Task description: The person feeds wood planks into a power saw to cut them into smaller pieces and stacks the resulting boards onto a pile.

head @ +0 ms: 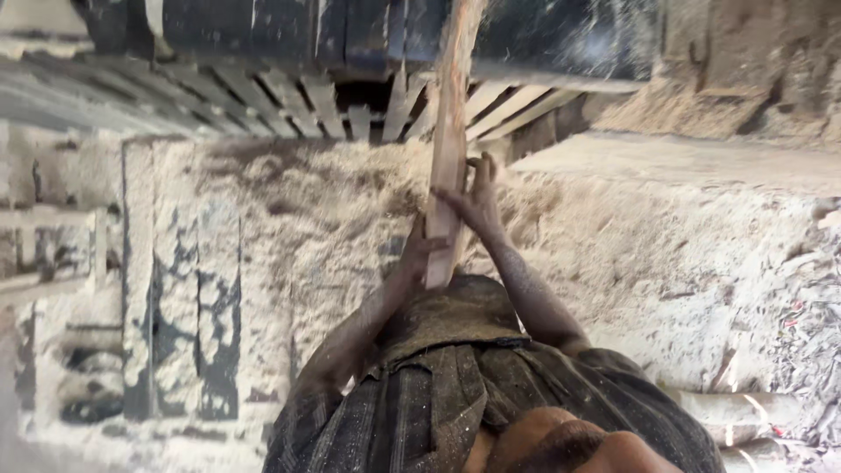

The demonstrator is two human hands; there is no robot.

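Sawdust (307,219) blankets the tabletop (683,166) all around us, piled pale over every flat part. We have a long narrow wooden board (449,158) running away from us toward the dark machine (350,35) ahead, its far end blurred. Our left hand (419,254) is clamped on the board's near end from the left, and our right hand (477,200) presses against its right side, fingers wrapped round the edge.

Soft, even daylight, dusty haze, faint shadows, slightly blurred throughout, dark band along the top, edges smeared
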